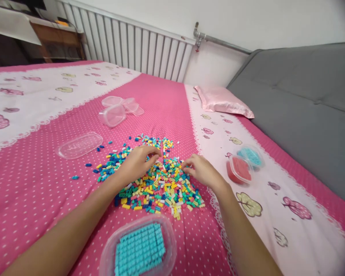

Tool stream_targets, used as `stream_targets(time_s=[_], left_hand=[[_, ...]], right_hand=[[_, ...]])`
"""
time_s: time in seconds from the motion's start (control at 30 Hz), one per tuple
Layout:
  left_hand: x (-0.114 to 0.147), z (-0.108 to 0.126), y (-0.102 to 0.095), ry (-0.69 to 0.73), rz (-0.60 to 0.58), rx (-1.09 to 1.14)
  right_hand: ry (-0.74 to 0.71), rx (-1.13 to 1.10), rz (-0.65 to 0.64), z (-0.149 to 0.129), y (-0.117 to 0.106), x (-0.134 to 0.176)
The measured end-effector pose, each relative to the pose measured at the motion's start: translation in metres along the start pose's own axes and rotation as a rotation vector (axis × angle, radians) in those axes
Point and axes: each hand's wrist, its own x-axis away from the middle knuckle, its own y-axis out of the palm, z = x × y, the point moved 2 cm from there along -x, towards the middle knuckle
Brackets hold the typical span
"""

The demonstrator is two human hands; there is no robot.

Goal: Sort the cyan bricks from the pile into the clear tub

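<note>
Hundreds of small bricks (166, 189) lie heaped on the bed (40, 191), well in from its far edge by the radiator (132, 44). The left hand (140, 159) arches over the heap, fingers bent; the right hand (201, 168) curls at the heap's right side. Whether either grasps a brick, I cannot tell. A clear tub (171, 237) of turquoise pieces stands nearer than the heap. Toward the bed's right edge, along the grey headboard (304, 84), a red-filled tub (232, 175) touches a blue-filled one (258, 163).
</note>
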Motion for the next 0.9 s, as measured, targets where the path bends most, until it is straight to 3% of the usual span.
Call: stream_targets(time_s=[0.07,0.17,0.57,0.67,0.8,0.9], left_hand=[[0.001,-0.003,-0.003,-0.013,0.005,0.015],[0.003,-0.005,-0.005,-0.036,-0.001,0.024],[0.009,0.001,-0.005,-0.018,-0.028,0.022],[0.011,0.003,-0.013,-0.051,-0.234,0.171],[0.021,0.011,-0.025,-0.065,-0.770,0.422],[0.030,0.018,-0.027,-0.142,-1.043,0.513]], right_hand=[[0.001,0.065,-0.074,-0.003,-0.002,-0.018],[-0.007,0.124,-0.111,-0.003,0.003,-0.021],[-0.123,0.116,-0.049,0.005,0.017,-0.011],[-0.141,0.122,-0.023,0.005,0.017,-0.008],[-0.139,0.121,0.001,0.005,0.021,-0.006],[-0.128,0.167,0.071,0.007,0.026,-0.007]])
